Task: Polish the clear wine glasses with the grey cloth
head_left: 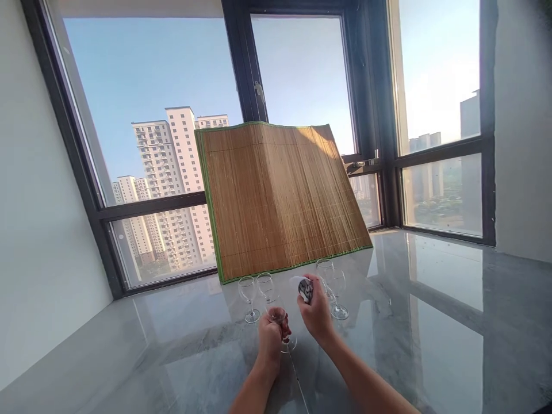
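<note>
Head view shows a wine glass (282,328) gripped in the left hand (270,339), fingers curled around its bowl and stem, its foot just above the grey marble counter (431,322) near the front edge. Just beside it, the right hand (318,313) is closed around a small crumpled cloth (304,287), white with a dark pattern, held slightly above and to the right of the glass; cloth and glass look apart. Behind the hands stand more empty wine glasses: two on the left (249,296) (265,287) and two on the right (337,293) (324,269). Farther back, a bamboo mat (280,195) with green edging leans against the window (150,144), through which tall apartment blocks show.
</note>
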Demonstrator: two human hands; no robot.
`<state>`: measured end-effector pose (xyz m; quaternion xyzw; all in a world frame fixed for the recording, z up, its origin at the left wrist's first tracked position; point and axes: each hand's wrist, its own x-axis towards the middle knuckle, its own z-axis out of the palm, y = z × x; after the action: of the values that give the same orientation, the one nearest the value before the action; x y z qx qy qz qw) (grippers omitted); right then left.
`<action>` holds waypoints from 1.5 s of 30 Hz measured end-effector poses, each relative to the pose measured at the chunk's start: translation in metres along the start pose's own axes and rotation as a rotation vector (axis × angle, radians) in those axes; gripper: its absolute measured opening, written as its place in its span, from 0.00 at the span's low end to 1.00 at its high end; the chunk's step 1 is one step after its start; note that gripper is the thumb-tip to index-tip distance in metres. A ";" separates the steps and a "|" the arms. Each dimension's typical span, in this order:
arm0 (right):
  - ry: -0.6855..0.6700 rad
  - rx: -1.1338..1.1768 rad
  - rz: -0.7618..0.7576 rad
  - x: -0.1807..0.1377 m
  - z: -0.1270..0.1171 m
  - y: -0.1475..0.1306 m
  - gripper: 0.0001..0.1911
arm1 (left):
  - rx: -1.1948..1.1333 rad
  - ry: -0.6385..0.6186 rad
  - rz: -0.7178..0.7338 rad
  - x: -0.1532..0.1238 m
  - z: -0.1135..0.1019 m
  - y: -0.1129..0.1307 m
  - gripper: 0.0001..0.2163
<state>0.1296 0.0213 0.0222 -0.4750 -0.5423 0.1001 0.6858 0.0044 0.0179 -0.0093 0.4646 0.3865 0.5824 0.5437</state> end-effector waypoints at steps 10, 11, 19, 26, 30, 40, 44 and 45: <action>-0.019 0.016 -0.006 -0.002 -0.001 -0.002 0.22 | -0.105 -0.065 -0.040 -0.006 -0.002 0.010 0.04; -0.020 0.021 -0.006 -0.002 0.000 -0.001 0.22 | -0.107 -0.088 -0.033 -0.006 -0.003 0.010 0.04; -0.049 0.071 0.025 -0.004 0.006 0.002 0.23 | -0.070 -0.150 -0.017 -0.004 -0.005 0.005 0.07; -0.098 0.140 0.023 -0.001 0.002 0.003 0.22 | -0.180 -0.251 -0.028 -0.019 0.002 0.022 0.26; -0.090 0.142 0.029 -0.001 0.002 0.007 0.21 | -0.299 -0.241 -0.068 -0.022 0.002 0.033 0.27; -0.045 0.079 0.043 0.001 0.002 0.006 0.19 | -0.429 -0.170 -0.122 -0.016 -0.015 0.043 0.28; -0.060 0.074 0.043 0.000 0.001 0.007 0.19 | -0.448 -0.229 -0.122 -0.017 -0.017 0.048 0.29; -0.065 0.076 0.042 0.000 0.001 0.007 0.19 | -0.450 -0.233 -0.128 -0.018 -0.016 0.049 0.29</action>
<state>0.1317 0.0252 0.0170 -0.4566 -0.5499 0.1505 0.6830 -0.0247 -0.0042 0.0306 0.3706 0.2104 0.5606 0.7100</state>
